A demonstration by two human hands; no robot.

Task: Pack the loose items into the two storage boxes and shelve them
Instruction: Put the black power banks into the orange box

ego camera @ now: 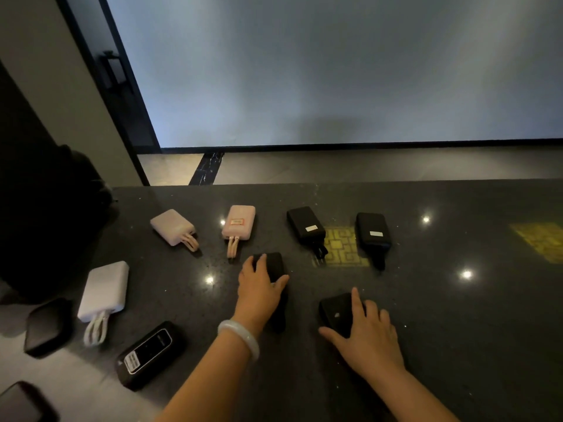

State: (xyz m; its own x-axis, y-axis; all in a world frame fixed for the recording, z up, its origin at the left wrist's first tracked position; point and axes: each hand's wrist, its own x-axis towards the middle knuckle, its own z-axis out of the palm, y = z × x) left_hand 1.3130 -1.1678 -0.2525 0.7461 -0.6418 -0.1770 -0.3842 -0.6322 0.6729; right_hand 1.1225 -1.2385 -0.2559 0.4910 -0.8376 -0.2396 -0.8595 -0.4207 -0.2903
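Both hands are down on the dark countertop. The left hand curls over 1 black power bank, gripping it just below the pink power bank. The right hand clasps another black power bank, lower right of the pink one. 2 more labelled black banks lie right of it, white ones left.

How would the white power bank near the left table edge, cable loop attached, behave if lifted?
The white power bank looks like a rigid slab, so it likely stays stiff. Its cable loop would probably dangle. Smooth rounded casing may be slightly slippery; flat, it seems unlikely to roll.
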